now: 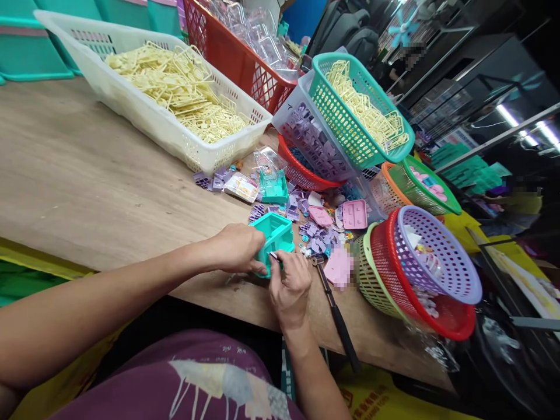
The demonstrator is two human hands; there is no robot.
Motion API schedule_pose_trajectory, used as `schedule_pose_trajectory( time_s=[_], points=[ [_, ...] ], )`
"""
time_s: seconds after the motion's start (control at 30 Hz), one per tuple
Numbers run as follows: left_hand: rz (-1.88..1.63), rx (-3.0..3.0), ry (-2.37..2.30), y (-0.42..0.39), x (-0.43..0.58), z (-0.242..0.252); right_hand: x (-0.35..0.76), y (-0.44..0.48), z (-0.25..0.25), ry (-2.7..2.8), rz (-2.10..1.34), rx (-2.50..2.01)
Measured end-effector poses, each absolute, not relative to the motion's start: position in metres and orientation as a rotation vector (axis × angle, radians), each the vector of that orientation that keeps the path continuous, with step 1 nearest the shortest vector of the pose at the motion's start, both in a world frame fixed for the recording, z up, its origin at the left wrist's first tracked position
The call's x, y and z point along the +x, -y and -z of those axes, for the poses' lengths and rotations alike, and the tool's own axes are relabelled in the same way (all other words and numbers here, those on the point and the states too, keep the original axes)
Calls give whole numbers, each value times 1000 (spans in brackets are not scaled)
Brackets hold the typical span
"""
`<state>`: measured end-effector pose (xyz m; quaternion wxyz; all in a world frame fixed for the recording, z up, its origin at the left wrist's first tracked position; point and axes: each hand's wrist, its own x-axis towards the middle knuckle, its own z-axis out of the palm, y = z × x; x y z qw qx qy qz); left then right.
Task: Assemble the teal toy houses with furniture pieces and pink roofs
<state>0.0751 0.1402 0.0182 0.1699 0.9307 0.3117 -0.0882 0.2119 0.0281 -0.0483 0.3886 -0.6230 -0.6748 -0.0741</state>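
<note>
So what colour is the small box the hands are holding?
Teal green; the small box shows best in the head view, held between the left hand and right hand.

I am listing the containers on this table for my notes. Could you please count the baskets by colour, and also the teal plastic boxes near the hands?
White basket: 1
Red baskets: 3
Teal basket: 1
Lilac baskets: 2
Green basket: 1
Orange basket: 1
Pale green basket: 1
Teal boxes, one held by the left hand: 2
Total: 12
</note>
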Motion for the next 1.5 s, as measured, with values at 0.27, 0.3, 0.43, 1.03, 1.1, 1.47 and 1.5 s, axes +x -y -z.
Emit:
schedule_pose_trajectory(
  time_s=[0.27,0.3,0.43,1.03,1.1,1.47,1.5],
  points=[
    [199,2695,-835,-139,74,-6,208,-29,39,1875,255,-1676],
    [209,2703,-831,-138,75,-5,210,-29,39,1908,258,-1678],
    [186,2714,-841,-135,79,-5,215,-27,40,1926,216,-1666],
    [295,2793,-820,-101,99,-9,306,-37,58,1623,217,-2057],
    [219,2824,-808,-99,103,-4,305,-42,62,1606,241,-2110],
    [282,2877,-824,-100,109,-3,337,-103,54,1722,276,-2279],
    [276,2877,-818,-100,109,-3,337,-104,55,1690,272,-2286]
  ],
)
